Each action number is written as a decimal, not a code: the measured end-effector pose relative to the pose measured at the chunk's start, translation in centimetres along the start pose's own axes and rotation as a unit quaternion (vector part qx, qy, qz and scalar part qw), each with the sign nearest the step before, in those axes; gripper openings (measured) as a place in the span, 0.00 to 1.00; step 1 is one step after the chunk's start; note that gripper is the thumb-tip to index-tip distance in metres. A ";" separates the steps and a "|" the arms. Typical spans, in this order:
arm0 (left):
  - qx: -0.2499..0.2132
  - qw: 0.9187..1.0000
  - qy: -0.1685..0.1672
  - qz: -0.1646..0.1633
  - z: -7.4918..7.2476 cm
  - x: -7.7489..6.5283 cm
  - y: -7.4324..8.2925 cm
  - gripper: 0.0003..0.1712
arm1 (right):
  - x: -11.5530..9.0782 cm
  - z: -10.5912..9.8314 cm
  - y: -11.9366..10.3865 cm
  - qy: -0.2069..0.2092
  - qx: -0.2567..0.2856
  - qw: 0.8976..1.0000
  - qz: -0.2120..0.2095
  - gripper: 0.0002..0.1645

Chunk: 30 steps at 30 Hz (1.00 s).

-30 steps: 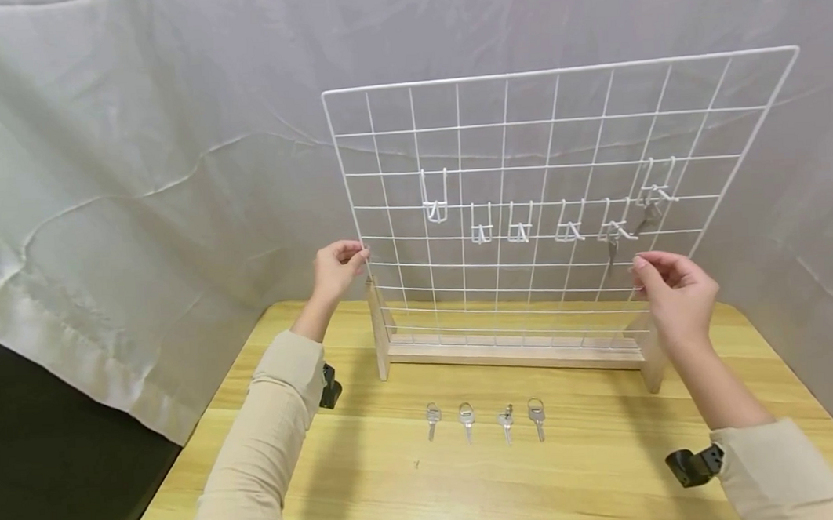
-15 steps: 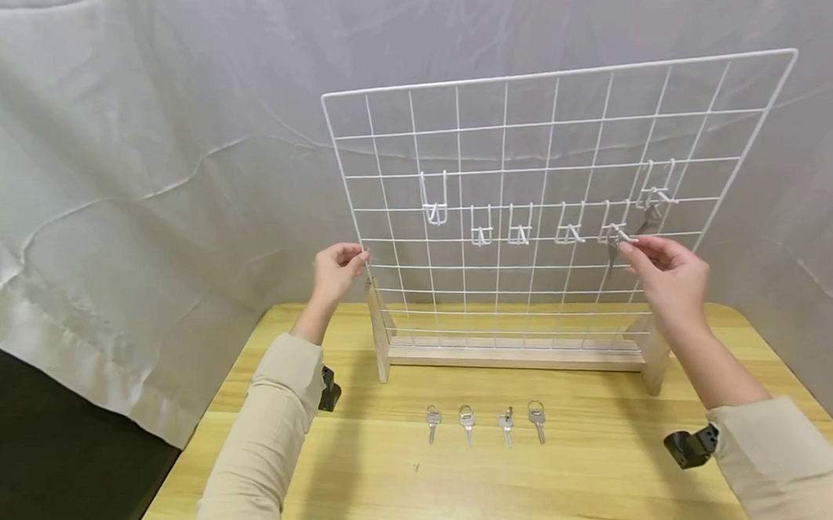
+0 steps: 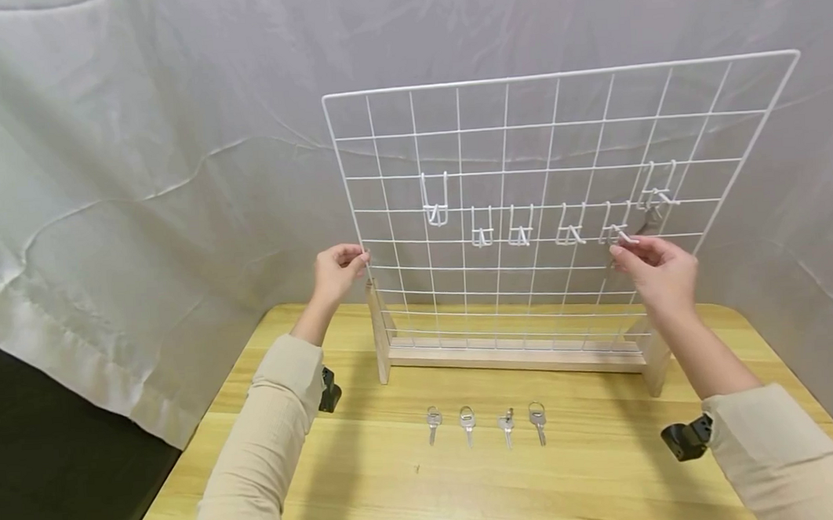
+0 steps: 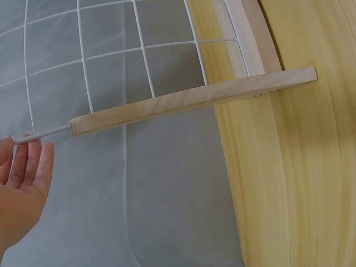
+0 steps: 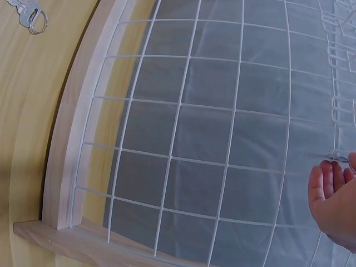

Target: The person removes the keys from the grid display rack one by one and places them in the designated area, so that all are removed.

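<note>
My left hand [image 3: 335, 274] pinches the left edge wire of a white wire grid panel [image 3: 555, 74]; the left wrist view shows its fingers on that wire just past the wooden upright [image 4: 194, 100]. My right hand [image 3: 661, 275] is at the right-hand hook [image 3: 614, 230] of the lower row. Its thumb and fingertips pinch a small silver key [image 5: 335, 156], mostly hidden by the fingers. Another key [image 3: 649, 218] hangs from the higher hook [image 3: 657, 196] at the right, just behind my right hand.
Several keys with rings, among them a key [image 3: 537, 420], lie in a row on the wooden table [image 3: 471, 500]. A wooden base [image 3: 513, 358] holds the grid. More white hooks, including a higher left hook [image 3: 436, 212], hang without keys. Grey cloth [image 3: 238, 89] stands behind.
My right hand has moved left and slightly up, from beside the hanging key to the hook, and its fingertips now cover most of that key. My left hand stays on the grid edge.
</note>
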State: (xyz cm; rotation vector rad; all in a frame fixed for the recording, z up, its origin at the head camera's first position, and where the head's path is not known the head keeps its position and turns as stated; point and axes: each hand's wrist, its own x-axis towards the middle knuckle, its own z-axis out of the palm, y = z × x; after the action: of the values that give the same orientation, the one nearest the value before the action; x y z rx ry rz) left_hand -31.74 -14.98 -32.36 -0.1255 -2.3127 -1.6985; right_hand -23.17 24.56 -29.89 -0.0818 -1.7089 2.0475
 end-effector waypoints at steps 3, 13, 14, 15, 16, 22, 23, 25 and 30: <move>0.000 1.000 0.001 0.001 0.0 0.1 0.0 0.11 | 0.1 0.0 0.1 -0.001 0.021 1.000 0.003 0.18; 0.015 1.000 -0.004 -0.007 -0.1 0.0 0.2 0.12 | 0.0 0.1 0.2 0.007 0.065 0.998 0.007 0.18; 0.015 1.000 -0.005 -0.007 -0.1 0.0 0.2 0.12 | 0.0 0.1 0.1 0.013 0.064 0.998 0.008 0.18; 0.017 1.000 -0.007 -0.006 -0.1 0.0 0.2 0.12 | 0.0 0.1 0.1 0.019 0.061 0.998 0.011 0.17; 0.020 1.000 -0.009 -0.005 -0.1 0.0 0.2 0.12 | -0.1 0.1 0.1 0.026 0.060 0.998 0.014 0.17; 0.022 1.000 -0.012 -0.001 -0.1 0.0 0.2 0.12 | -0.4 -0.1 -0.3 0.049 0.057 0.996 0.046 0.15; 0.019 1.000 -0.011 -0.002 -0.1 0.0 0.2 0.12 | -0.5 -0.1 -0.3 0.052 0.056 0.996 0.049 0.14; 0.019 1.000 -0.010 -0.005 -0.1 0.0 0.2 0.12 | -0.7 -0.2 -0.4 0.059 0.052 0.996 0.051 0.13; 0.016 1.000 -0.007 -0.013 -0.1 0.0 0.3 0.11 | -1.1 -0.2 -0.7 0.071 0.050 0.995 0.048 0.11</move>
State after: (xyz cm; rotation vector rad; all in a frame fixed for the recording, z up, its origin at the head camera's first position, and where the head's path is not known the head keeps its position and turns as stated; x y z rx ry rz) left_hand -31.64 -14.93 -32.04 -0.1009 -2.3612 -1.6766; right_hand -21.85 24.39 -29.56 -0.2755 -1.5407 2.1383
